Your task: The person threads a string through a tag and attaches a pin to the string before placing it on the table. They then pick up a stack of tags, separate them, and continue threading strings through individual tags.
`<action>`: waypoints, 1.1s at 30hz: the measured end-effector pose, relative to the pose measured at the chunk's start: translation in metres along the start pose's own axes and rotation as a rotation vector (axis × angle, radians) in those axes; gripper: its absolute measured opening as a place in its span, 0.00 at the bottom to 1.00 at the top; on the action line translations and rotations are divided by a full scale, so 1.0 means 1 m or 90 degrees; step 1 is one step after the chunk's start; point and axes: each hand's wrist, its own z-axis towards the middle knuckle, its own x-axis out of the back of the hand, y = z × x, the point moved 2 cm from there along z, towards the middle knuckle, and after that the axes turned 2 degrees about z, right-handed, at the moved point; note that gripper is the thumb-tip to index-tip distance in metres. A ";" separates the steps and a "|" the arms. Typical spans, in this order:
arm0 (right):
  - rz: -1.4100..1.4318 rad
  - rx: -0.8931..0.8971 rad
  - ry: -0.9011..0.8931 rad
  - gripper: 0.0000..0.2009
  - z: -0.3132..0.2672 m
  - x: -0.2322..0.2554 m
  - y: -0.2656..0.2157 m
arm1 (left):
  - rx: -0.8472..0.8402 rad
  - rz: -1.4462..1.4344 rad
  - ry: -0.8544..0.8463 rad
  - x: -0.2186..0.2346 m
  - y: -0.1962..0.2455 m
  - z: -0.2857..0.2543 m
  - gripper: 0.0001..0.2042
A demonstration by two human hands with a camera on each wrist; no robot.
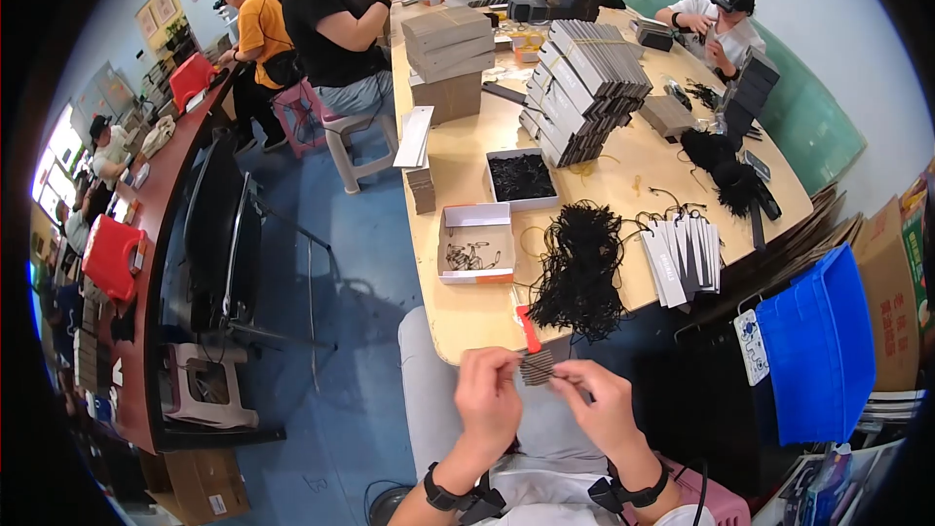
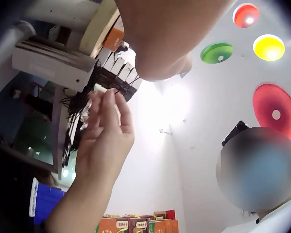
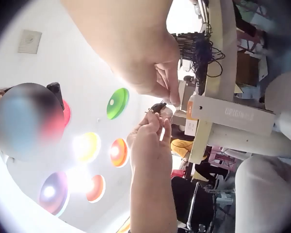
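Observation:
Both hands work close together over the lap at the table's near edge. The left hand [image 1: 487, 394] pinches a small dark piece [image 3: 158, 107], which looks like black cord, between thumb and fingertips. Just beside it, the right hand [image 1: 599, 404] has thumb and forefinger pinched together; I cannot tell what thin thing lies between them. A striped stack of tags [image 1: 536, 367], seen edge-on in the head view, stands between the thighs just beyond the fingertips. In the right wrist view this stack shows a white printed face [image 3: 235, 114] with a hole near one end.
On the table [image 1: 458, 326] stand a box of small metal pins [image 1: 474, 258], a box of black pieces [image 1: 523, 178], a heap of black cords [image 1: 579, 273] and corded tags [image 1: 682, 258]. Bundled tags [image 1: 584, 88] rise behind. A blue bin [image 1: 818, 346] stands at right; people sit around.

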 end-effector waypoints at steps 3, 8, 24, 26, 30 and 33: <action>-0.089 -0.004 -0.116 0.09 -0.008 0.020 -0.001 | 0.033 0.054 0.053 0.029 -0.015 0.014 0.07; 0.478 -0.264 -0.191 0.07 -0.015 0.064 0.002 | 0.113 -0.031 0.094 0.064 -0.047 0.028 0.05; -0.099 -0.079 -0.113 0.05 0.011 0.008 -0.025 | 0.110 -0.335 -0.306 0.015 -0.001 -0.037 0.02; -0.122 -0.075 -0.148 0.05 0.010 0.011 -0.028 | 0.202 -0.452 -0.309 0.010 -0.001 -0.040 0.02; -0.176 -0.048 -0.217 0.06 0.003 0.015 -0.016 | 0.258 -0.446 -0.329 0.002 -0.007 -0.043 0.05; -0.212 -0.013 -0.266 0.08 -0.002 0.014 -0.013 | 0.151 -0.221 -0.282 0.005 0.007 -0.035 0.05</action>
